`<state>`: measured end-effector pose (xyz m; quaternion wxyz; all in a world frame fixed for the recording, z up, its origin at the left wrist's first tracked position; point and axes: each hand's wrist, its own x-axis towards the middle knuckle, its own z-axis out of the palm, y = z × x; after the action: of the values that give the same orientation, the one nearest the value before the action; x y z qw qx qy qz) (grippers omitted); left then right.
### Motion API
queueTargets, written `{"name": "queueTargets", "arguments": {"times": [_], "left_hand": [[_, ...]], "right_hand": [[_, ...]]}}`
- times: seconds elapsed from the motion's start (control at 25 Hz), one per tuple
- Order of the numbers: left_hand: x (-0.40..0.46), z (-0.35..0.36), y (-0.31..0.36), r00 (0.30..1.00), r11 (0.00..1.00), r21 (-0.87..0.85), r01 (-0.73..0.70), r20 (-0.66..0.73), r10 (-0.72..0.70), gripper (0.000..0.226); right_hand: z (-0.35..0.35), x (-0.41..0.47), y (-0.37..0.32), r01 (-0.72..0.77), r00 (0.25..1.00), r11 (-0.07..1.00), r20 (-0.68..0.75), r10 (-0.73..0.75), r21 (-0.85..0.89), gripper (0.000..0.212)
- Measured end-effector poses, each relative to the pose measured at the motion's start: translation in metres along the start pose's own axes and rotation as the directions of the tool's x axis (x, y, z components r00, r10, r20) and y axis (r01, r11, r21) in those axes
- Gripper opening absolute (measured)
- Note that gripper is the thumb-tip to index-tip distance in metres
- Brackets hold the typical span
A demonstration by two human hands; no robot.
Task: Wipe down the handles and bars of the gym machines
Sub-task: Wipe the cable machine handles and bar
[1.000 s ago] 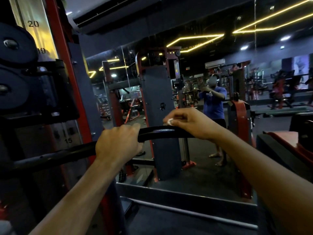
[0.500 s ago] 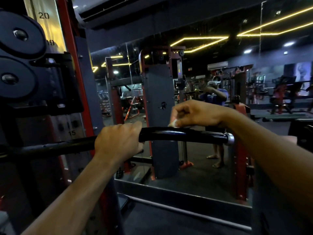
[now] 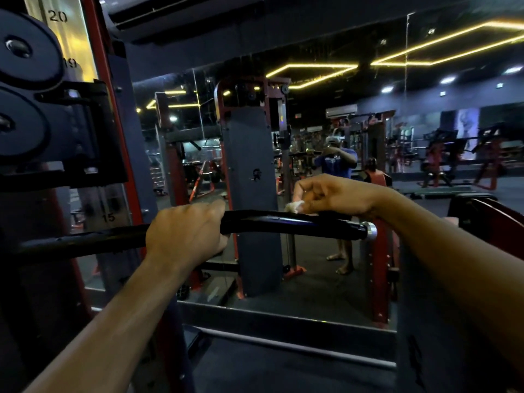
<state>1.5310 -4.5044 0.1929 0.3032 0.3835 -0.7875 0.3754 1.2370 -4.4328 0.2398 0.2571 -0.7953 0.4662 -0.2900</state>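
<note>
A black curved bar (image 3: 272, 222) with a chrome end cap (image 3: 371, 231) runs across the middle of the view. My left hand (image 3: 184, 236) grips it near its middle, fingers wrapped over the top. My right hand (image 3: 334, 195) pinches a small white cloth (image 3: 295, 206) and presses it on the top of the bar, a little inside the chrome end.
A weight stack with black pulleys (image 3: 25, 89) and numbered plates stands at the left on a red frame (image 3: 113, 114). A wall mirror (image 3: 312, 165) ahead reflects machines and a person. A red padded seat (image 3: 487, 219) is at the right.
My right hand with the cloth has slid right along the bar toward the chrome end, which has come into view. My left hand keeps its grip in the same spot.
</note>
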Motion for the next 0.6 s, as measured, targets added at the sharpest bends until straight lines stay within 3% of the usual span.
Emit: {"name": "queueTargets", "arguments": {"times": [0.16, 0.32, 0.4, 0.6], "left_hand": [[0.000, -0.002, -0.001, 0.998, 0.998, 0.014, 0.059, 0.025, -0.059, 0.023], [0.003, -0.011, 0.004, 0.985, 0.989, -0.004, 0.147, 0.090, -0.146, 0.021], [0.001, -0.014, 0.006, 0.978, 0.987, -0.001, 0.160, 0.133, -0.159, 0.022], [-0.003, -0.018, 0.006, 0.976, 0.988, 0.011, 0.154, 0.156, -0.154, 0.017]], "right_hand": [[-0.002, -0.046, 0.019, -0.057, 0.978, 0.993, -0.207, 0.035, -0.103, 0.011], [0.069, -0.052, 0.028, 0.049, 0.829, 0.912, -0.493, -0.265, -0.408, 0.024], [0.093, -0.048, 0.032, 0.071, 0.772, 0.871, -0.526, -0.356, -0.486, 0.024], [0.078, -0.062, 0.048, -0.005, 0.785, 0.806, -0.501, -0.364, -0.592, 0.016]]}}
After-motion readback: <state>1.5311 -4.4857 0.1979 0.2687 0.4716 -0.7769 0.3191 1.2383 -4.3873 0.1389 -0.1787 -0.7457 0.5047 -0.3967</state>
